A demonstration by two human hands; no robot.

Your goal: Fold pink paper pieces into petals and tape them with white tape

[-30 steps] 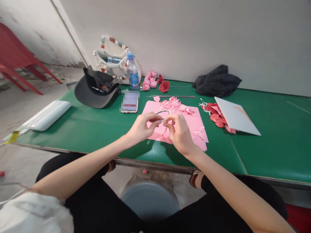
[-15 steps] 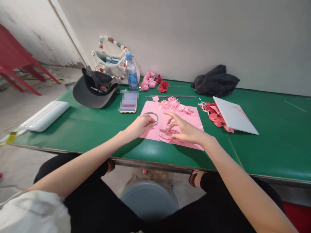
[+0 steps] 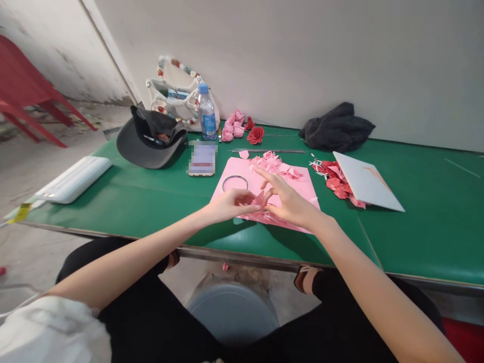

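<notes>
Between my two hands is a small pink paper piece (image 3: 258, 199), above the pink sheet (image 3: 223, 176). My left hand (image 3: 235, 204) pinches it between thumb and fingers. From the other side, the thumb and a finger of my right hand (image 3: 285, 199) close on the same piece, its index finger raised. A ring-shaped roll of tape (image 3: 235, 177) lies on the sheet just beyond my left hand. Cut pink paper pieces (image 3: 270, 160) are heaped at the sheet's far side, and more lie under my hands, partly hidden.
On the green table stand a cap (image 3: 149, 141), a phone (image 3: 201, 159), a bottle (image 3: 207, 116) and a beaded bag (image 3: 177, 96). Paper flowers (image 3: 255, 134) and thin wires (image 3: 270, 150) lie behind the sheet. At right are red paper pieces (image 3: 336, 181), a white board (image 3: 368, 181) and dark cloth (image 3: 336, 126).
My left hand has let go of the tape roll, which now lies on the sheet, and moved right to the pink paper piece. My right hand has closed on that piece too.
</notes>
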